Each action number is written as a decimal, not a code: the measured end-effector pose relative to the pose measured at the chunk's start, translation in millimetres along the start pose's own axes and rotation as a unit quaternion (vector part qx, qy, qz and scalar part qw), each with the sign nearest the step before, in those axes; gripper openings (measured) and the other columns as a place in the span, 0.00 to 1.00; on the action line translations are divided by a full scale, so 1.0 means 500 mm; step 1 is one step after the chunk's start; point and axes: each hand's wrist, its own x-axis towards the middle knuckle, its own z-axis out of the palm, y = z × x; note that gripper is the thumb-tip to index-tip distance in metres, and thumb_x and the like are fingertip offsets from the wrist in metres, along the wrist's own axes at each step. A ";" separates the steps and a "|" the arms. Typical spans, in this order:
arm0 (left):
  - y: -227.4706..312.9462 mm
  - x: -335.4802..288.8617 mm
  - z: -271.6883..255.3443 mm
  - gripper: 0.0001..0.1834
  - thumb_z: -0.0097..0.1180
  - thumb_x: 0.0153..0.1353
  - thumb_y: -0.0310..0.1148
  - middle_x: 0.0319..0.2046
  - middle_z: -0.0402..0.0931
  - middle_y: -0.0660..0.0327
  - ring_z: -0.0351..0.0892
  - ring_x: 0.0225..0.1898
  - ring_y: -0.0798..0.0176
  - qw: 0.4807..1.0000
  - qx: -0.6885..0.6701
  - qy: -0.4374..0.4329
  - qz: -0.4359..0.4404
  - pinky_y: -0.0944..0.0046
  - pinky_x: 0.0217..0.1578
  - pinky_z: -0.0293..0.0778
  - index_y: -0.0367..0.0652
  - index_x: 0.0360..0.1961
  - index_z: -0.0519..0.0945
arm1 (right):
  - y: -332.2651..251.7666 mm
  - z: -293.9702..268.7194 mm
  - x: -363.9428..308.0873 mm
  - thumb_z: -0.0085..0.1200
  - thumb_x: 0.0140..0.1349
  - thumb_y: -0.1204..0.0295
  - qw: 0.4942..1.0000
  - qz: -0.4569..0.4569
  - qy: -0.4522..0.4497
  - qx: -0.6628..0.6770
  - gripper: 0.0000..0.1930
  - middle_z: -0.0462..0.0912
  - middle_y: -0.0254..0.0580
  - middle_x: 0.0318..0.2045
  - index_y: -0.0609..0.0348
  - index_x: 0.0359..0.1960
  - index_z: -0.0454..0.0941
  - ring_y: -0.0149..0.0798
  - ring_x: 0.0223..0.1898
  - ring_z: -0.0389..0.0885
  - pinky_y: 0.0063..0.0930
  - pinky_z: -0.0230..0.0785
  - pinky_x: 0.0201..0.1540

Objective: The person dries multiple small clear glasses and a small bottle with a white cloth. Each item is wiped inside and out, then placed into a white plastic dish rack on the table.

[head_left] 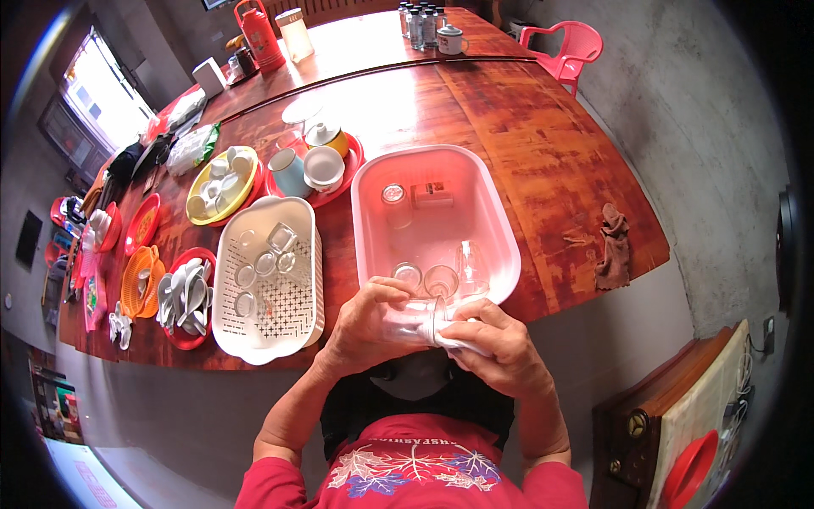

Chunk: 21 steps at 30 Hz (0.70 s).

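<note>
My left hand (363,329) is wrapped round a clear glass jar (405,322), held sideways over the near edge of the pink basin. At the jar's mouth, my right hand (494,346) grips a white cloth (462,338), part of which shows inside the glass. Just beyond my hands is the pink basin (506,212). Several glasses stand or lie in it, among them a drinking glass (469,265) near its right wall and a lidded jar (393,197) toward the back. To the left, a white draining basket (270,338) holds several small glass jars (265,263).
Left of the basket are a red bowl of white spoons (185,297), an orange basket (142,282) and a yellow plate of small cups (222,187). A red tray (352,153) carries mugs. A brown rag (614,246) lies at the right table edge. Farther back stands a red thermos (259,38).
</note>
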 end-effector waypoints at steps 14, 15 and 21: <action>0.009 -0.014 0.101 0.44 0.62 0.49 0.57 0.55 0.66 0.56 0.67 0.57 0.59 0.735 -0.616 0.074 -0.273 0.56 0.59 0.64 0.41 0.60 0.61 | 0.051 0.146 0.026 0.55 0.56 0.77 0.938 -0.081 0.325 -0.088 0.13 0.71 0.49 0.37 0.58 0.43 0.73 0.48 0.36 0.73 0.33 0.68 0.37; 0.016 -0.011 0.106 0.47 0.61 0.48 0.61 0.57 0.65 0.57 0.65 0.59 0.58 0.737 -0.612 0.065 -0.279 0.54 0.61 0.62 0.41 0.61 0.60 | 0.050 0.143 0.036 0.54 0.58 0.76 0.935 -0.055 0.346 -0.053 0.12 0.71 0.50 0.37 0.59 0.44 0.72 0.48 0.37 0.73 0.33 0.68 0.38; 0.033 0.008 0.128 0.45 0.52 0.50 0.68 0.60 0.61 0.58 0.61 0.61 0.58 0.765 -0.582 0.147 -0.235 0.54 0.62 0.58 0.47 0.60 0.62 | 0.060 0.125 0.074 0.43 0.67 0.72 0.915 0.146 0.292 0.237 0.11 0.74 0.44 0.39 0.64 0.47 0.71 0.34 0.41 0.73 0.27 0.66 0.45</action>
